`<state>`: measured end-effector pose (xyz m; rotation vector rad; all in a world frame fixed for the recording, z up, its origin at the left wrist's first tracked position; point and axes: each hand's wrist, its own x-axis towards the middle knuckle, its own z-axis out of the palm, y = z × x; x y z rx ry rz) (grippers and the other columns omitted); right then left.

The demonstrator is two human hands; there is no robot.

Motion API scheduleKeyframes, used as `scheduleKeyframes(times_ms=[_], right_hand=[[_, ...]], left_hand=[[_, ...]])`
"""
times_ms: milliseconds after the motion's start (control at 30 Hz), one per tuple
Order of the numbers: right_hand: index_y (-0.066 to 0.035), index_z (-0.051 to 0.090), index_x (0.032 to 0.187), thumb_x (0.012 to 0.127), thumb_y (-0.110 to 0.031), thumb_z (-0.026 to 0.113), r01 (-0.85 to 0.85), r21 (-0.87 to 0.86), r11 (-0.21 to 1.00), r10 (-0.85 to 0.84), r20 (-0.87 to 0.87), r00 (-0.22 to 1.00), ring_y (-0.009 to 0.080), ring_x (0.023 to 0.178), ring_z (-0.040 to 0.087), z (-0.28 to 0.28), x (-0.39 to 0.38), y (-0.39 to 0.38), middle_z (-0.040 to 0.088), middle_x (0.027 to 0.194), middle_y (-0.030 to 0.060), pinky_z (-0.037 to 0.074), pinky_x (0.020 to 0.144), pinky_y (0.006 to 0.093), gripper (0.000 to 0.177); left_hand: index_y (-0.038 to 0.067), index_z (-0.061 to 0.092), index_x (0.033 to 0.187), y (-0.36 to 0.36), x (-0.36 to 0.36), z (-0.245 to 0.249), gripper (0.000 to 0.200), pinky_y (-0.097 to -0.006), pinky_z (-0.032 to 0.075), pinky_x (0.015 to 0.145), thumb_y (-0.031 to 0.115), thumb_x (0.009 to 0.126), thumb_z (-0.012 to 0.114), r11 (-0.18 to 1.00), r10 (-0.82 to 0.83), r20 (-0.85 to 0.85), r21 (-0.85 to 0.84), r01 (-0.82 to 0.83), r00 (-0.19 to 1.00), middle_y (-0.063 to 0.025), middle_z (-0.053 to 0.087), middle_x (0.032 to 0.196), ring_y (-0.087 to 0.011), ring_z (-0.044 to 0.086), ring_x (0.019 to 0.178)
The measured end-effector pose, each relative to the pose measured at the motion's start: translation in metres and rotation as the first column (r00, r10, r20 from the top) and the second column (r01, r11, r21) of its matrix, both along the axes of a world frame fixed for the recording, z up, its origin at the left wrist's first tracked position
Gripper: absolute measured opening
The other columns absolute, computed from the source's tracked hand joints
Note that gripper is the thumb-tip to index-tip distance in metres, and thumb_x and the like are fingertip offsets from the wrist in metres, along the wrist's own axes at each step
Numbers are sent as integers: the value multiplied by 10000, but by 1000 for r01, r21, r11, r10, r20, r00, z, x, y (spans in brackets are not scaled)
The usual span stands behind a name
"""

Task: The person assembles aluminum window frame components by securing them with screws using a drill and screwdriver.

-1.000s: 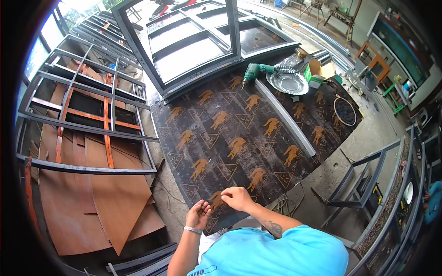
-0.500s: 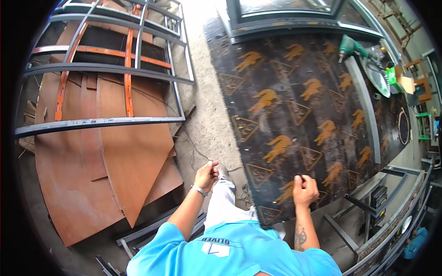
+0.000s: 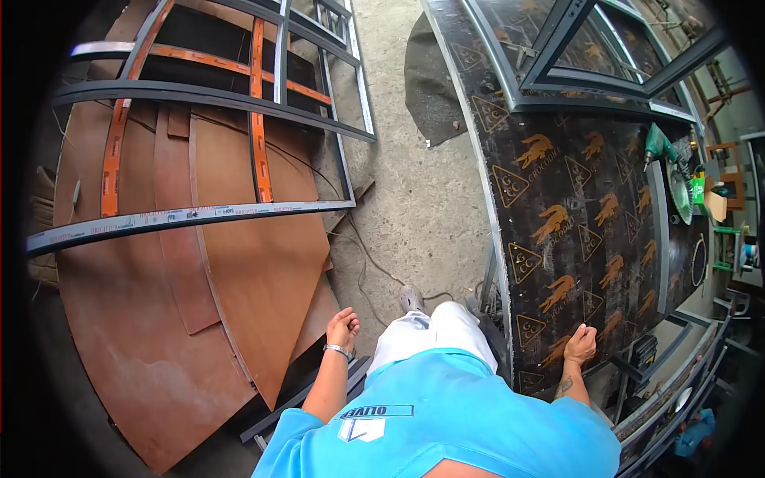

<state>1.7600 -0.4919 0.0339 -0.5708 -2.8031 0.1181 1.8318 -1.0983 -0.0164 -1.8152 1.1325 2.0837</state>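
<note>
My left hand (image 3: 343, 329), with a metal watch on its wrist, hangs over the floor gap beside the brown boards (image 3: 239, 263). Its fingers are curled, and whether anything is in them is too small to tell. Above the near right part of the dark printed table (image 3: 526, 279) is my right hand (image 3: 580, 344), its fingers curled in; no object shows in it. Whether it touches the surface cannot be made out. A green drill (image 3: 658, 145) lies at the table's far right, near a grey metal strip (image 3: 661, 231).
A grey metal frame with orange strips (image 3: 256, 119) lies over the boards at left. Another dark frame (image 3: 574, 97) rests on the table's far end. A thin cable (image 3: 365, 253) crosses the concrete floor (image 3: 406, 199). Metal racks (image 3: 685, 406) stand at lower right.
The view has shifted, so the table appears farther right and more floor shows. My hands have moved apart in view. Both stay curled.
</note>
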Motion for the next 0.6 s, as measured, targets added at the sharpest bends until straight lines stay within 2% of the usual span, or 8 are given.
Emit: scheduleKeyframes(times_ms=[67, 200, 333, 400, 467, 533, 567, 600], right_hand=[[-60, 551, 804, 972, -415, 525, 159, 27, 987, -161, 96, 982, 449, 688, 599, -2, -3, 1, 645, 766, 191, 442, 591, 534, 394], [-51, 593, 819, 981, -469, 483, 408, 36, 912, -408, 178, 895, 453, 728, 609, -4, -23, -3, 660, 811, 206, 450, 632, 550, 462], [-63, 660, 871, 979, -525, 431, 637, 2, 770, -611, 287, 738, 448, 885, 606, -6, -39, -4, 677, 890, 209, 438, 754, 568, 527], [-52, 671, 891, 972, -554, 414, 774, 109, 623, -774, 226, 591, 448, 944, 598, -18, -49, -3, 676, 945, 226, 427, 803, 582, 570], [-33, 651, 816, 956, -511, 477, 724, 171, 668, -740, 259, 621, 432, 864, 624, 2, -73, -27, 680, 872, 201, 454, 735, 566, 527], [-38, 605, 712, 913, -381, 604, 230, 68, 971, -239, 315, 918, 403, 714, 625, 29, -158, -104, 654, 741, 154, 464, 617, 520, 397], [-48, 572, 673, 876, -299, 656, -3, -91, 996, 22, 214, 977, 380, 646, 604, 42, -205, -148, 619, 683, 135, 451, 568, 491, 333], [-57, 540, 634, 839, -217, 707, -254, -218, 942, 275, 75, 958, 358, 579, 583, 54, -255, -197, 585, 626, 115, 438, 518, 462, 309]], left_hand=[[23, 559, 1188, -25, -16, 0, 239, -253, 519, 592, 36, 964, 479, 1000, -29, -29, -7, 29, 999, -51, 640, 854, -122, 600, 676], [17, 573, 1151, -68, -97, 11, 213, -249, 495, 535, 44, 965, 472, 984, -163, -33, -71, 161, 986, -56, 635, 818, -123, 577, 626], [2, 611, 1087, -109, -201, 0, 200, -244, 461, 494, 57, 956, 470, 921, -363, -49, -173, 350, 931, -36, 600, 741, -111, 536, 566], [-9, 645, 1015, -125, -252, 6, 217, -240, 405, 449, 56, 928, 457, 881, -454, -48, -173, 440, 890, -25, 567, 680, -97, 483, 506], [-16, 665, 944, -134, -286, 23, 239, -235, 355, 421, 62, 879, 449, 887, -440, -49, -179, 426, 896, -13, 544, 633, -87, 448, 471], [-18, 665, 891, -151, -331, 18, 237, -240, 332, 407, 74, 849, 451, 816, -550, 0, -215, 537, 835, 0, 519, 592, -83, 421, 447], [-18, 663, 853, -155, -351, 23, 239, -243, 332, 400, 89, 835, 450, 823, -535, 16, -218, 525, 845, 12, 493, 562, -83, 404, 426], [-18, 663, 853, -161, -368, 26, 239, -243, 332, 400, 89, 835, 450, 831, -525, 8, -213, 514, 851, 12, 493, 562, -83, 404, 426]])
